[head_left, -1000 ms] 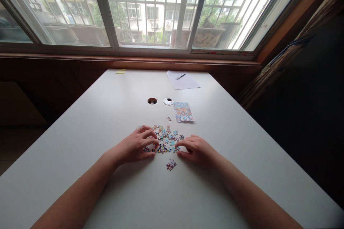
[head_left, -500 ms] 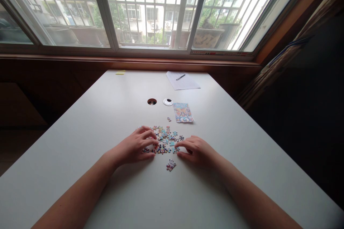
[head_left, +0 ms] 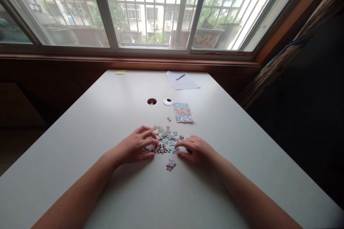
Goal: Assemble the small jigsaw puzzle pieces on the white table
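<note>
A pile of small, colourful jigsaw puzzle pieces (head_left: 164, 136) lies on the white table (head_left: 129, 193). My left hand (head_left: 141, 144) rests over the pile's left side, fingers curved and apart from the thumb, with pieces showing beneath it. At the right side, my right hand (head_left: 194, 148) has its index finger and thumb on either edge of a light-blue puzzle piece (head_left: 176, 149); its other fingers are curled. Several joined dark-patterned pieces (head_left: 162, 149) lie between the hands. Closer to me is a small purple-toned cluster of pieces (head_left: 171, 165).
Behind the pile lie a single loose piece (head_left: 169, 119) and a printed picture sheet (head_left: 183, 112). Farther back are a round cable hole (head_left: 152, 101), its cover (head_left: 168, 102), paper (head_left: 180, 83) with a pen (head_left: 181, 77), and yellow sticky notes (head_left: 120, 72). A window (head_left: 150, 10) borders the far side.
</note>
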A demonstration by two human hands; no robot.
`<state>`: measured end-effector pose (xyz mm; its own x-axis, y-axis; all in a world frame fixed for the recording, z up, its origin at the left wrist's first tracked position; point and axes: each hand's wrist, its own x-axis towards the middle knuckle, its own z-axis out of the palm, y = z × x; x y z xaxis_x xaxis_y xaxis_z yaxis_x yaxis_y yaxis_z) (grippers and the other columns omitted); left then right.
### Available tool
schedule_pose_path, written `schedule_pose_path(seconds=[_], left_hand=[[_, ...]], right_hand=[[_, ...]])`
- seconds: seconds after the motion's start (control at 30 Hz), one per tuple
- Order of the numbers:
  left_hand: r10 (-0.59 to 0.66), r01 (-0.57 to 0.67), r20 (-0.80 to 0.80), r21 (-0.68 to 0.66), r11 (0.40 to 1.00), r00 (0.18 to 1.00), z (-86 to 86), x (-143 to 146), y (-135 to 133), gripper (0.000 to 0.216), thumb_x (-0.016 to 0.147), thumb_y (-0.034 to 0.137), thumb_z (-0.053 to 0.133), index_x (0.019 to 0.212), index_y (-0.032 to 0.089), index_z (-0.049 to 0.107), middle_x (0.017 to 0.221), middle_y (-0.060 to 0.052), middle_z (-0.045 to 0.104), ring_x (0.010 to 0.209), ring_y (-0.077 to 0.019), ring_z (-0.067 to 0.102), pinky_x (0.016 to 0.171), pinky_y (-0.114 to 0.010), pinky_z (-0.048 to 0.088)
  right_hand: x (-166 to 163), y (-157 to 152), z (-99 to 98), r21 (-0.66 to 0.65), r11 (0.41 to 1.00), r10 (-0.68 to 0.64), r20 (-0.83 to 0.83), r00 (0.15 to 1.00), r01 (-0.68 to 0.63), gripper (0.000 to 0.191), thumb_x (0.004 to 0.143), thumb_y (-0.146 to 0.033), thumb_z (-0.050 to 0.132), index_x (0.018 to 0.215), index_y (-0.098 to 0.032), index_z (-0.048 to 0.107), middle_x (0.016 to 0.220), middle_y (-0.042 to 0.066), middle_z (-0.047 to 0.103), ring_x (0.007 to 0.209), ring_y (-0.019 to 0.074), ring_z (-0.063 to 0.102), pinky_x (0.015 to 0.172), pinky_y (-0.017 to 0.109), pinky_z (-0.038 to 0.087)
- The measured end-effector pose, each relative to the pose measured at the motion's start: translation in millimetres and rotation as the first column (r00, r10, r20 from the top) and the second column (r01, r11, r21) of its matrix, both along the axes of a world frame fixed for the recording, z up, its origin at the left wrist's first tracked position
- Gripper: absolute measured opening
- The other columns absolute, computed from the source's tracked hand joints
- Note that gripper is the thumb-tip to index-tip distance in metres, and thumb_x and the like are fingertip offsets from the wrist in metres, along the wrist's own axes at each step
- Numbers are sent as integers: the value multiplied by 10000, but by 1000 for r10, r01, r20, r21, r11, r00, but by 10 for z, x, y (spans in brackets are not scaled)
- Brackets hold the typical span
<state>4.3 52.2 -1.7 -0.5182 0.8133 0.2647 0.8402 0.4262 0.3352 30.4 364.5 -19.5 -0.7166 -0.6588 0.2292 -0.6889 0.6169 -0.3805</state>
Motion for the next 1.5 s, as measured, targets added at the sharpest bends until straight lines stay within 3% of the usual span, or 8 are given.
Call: schedule_pose_path(seconds=[0.87,1.07,1.27,1.5], left_hand=[[6,-6,-14,2,1000,1000,-4,-22,-20,390,894,365,680,1265,282,592,1209,-68,620,1220,-291,463,1028,-463,461],[120,-114,-88,73,991,989,23,-67,-46,270,952,274,587,1218,240,620,1106,-72,654,1114,-256,524,980,-430,472],[373,-335,-148,226,915,916,-5,-133,-94,253,941,201,544,1174,208,642,1028,-71,665,1025,-251,551,913,-420,489],[569,-534,45,412,738,821,-10,-207,-161,281,928,181,499,1165,204,649,999,-64,658,935,-217,598,858,-376,537]], right_hand=[[-13,77,4,7,1000,-4,-6,1000,4,255,928,-359,628,1130,-218,693,653,-16,608,593,133,539,698,279,398],[-28,188,45,-12,994,-113,-19,993,113,264,987,-287,502,1184,-234,670,727,13,664,677,158,592,721,287,412],[-63,248,46,-22,950,-311,-39,949,311,278,979,-295,490,1176,-211,668,686,0,636,553,130,513,612,265,378],[-89,248,1,10,952,-307,-14,952,307,282,959,-317,514,1173,-231,677,657,-16,619,544,129,509,594,253,380]])
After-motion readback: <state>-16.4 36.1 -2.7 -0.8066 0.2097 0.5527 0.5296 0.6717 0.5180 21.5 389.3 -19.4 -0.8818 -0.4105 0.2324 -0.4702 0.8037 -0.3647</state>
